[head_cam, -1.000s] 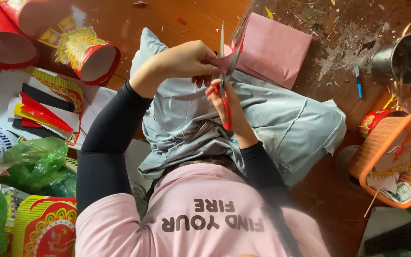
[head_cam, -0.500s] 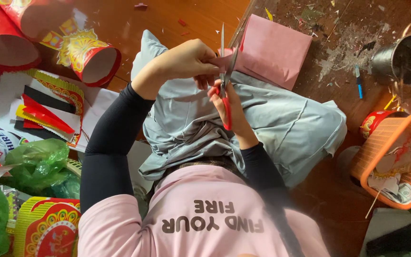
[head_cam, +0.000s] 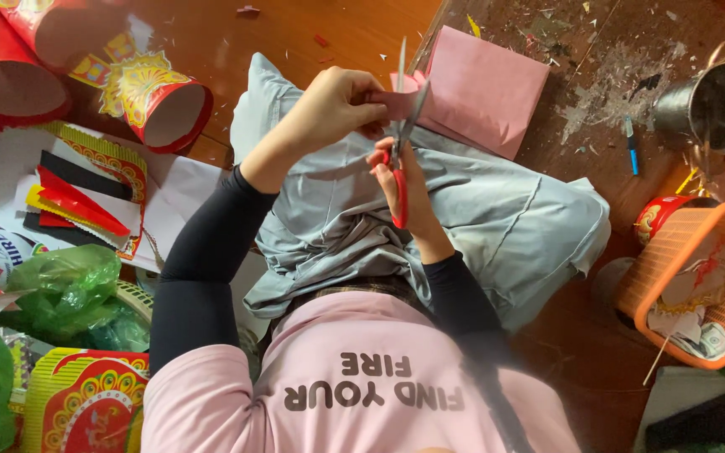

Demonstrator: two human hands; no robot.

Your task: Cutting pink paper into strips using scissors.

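Fingers of the left hand (head_cam: 337, 105) are pinched together on a small pink paper piece (head_cam: 398, 102), holding it up off the lap so the blades can get at its edge. The right hand (head_cam: 400, 180) has its fingers curled shut through the red handles of the scissors (head_cam: 400, 138), just below the paper, and the two blades stand open in a narrow V, one rising above the pinching fingers, the other crossing the paper's right side. That high, close grip looks meant to keep the thin sheet taut against the blade.

Beyond the fingertips, touching or nearly touching the small piece, lies a larger pink folded sheet (head_cam: 484, 88), resting partly on the grey cloth (head_cam: 497, 218) spread over the lap, likely handy as stock for more pieces. Under both hands that cloth seems to serve as a catch for trimmings. Left of the left-hand fingers, well apart, red and gold paper cylinders (head_cam: 157, 101) lie on the wooden floor (head_cam: 312, 33). Far right of the scissors hand sits an orange basket (head_cam: 706, 277), with a metal pot (head_cam: 715, 105) beyond it.
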